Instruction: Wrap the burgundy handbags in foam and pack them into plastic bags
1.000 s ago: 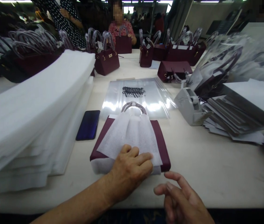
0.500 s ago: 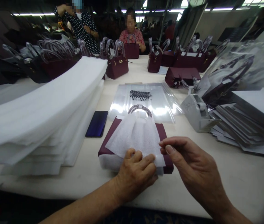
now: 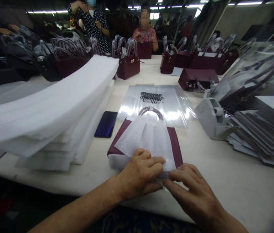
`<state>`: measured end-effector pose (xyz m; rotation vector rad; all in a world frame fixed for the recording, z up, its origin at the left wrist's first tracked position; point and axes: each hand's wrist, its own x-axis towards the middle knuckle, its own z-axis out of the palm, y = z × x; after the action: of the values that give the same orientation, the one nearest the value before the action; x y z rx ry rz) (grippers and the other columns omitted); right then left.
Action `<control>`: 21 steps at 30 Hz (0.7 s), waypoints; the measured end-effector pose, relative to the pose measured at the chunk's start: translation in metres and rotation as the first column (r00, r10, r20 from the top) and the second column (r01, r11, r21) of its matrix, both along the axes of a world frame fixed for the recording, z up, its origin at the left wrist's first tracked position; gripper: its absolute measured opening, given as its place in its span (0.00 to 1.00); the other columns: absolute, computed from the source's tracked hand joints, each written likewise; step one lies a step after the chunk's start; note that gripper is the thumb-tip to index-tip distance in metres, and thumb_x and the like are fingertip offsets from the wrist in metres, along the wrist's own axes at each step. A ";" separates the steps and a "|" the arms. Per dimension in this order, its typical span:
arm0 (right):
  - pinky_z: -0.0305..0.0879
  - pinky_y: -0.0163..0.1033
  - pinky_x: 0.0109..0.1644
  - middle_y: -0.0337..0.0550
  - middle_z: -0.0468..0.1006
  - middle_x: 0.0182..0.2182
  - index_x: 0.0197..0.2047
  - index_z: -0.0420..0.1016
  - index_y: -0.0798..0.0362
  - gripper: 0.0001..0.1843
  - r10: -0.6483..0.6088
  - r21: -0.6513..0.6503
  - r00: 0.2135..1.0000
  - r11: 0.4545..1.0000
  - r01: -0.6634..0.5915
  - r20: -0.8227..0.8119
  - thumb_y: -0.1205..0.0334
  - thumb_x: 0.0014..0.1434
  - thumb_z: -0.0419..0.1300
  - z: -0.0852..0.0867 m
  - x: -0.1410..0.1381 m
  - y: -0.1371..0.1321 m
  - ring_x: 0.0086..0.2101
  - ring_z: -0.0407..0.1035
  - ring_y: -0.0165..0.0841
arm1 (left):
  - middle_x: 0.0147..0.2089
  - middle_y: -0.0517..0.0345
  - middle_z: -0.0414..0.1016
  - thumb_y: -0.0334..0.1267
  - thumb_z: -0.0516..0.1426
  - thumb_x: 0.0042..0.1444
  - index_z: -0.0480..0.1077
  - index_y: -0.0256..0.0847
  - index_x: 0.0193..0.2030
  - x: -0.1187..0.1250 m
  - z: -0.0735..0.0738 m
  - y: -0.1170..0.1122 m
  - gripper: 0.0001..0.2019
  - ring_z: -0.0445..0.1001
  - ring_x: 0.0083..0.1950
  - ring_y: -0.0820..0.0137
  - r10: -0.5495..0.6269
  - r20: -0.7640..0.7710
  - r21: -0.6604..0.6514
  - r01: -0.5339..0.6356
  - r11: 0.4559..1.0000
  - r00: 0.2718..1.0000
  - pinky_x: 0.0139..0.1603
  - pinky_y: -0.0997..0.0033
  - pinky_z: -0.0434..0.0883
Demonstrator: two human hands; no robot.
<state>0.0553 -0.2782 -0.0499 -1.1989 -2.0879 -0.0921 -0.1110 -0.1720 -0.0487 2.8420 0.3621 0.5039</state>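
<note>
A dark red handbag (image 3: 178, 152) lies flat on the table in front of me, its wrapped handles (image 3: 154, 110) pointing away. A white foam sheet (image 3: 149, 137) covers its middle, and white foam also wraps its near edge. My left hand (image 3: 142, 173) grips the foam at that near edge, fingers curled on top and thumb below. Close beside it, my right hand (image 3: 195, 187) is at the near right corner, its thumb and fingers drawn together at the foam's edge. Whatever lies between those fingertips is too small to make out.
Left of the bag are a phone (image 3: 106, 124) and a stack of white foam sheets (image 3: 61, 106). Clear printed plastic bags (image 3: 129, 103) lie beyond it. A tape dispenser (image 3: 211, 118) and grey boards (image 3: 258, 129) stand right. More handbags (image 3: 128, 67) and two co-workers are across the table.
My right hand has moved down and in from the bag's right side to its near edge, beside my left hand. The left hand keeps its hold; the view has shifted slightly.
</note>
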 end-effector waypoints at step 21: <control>0.63 0.37 0.45 0.45 0.70 0.41 0.49 0.68 0.53 0.17 -0.364 -0.008 0.898 0.928 0.373 -0.246 0.70 0.56 0.55 -0.011 -0.003 -0.012 0.40 0.67 0.32 | 0.46 0.62 0.73 0.37 0.55 0.54 0.65 0.41 0.31 0.017 -0.031 -0.020 0.04 0.63 0.34 0.69 0.146 0.251 0.253 -0.211 0.944 0.957 0.45 0.58 0.58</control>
<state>0.0526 -0.2907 -0.0611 -1.4914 -1.6215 -0.1519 -0.0943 -0.1923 -0.0792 2.9838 0.5490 0.9821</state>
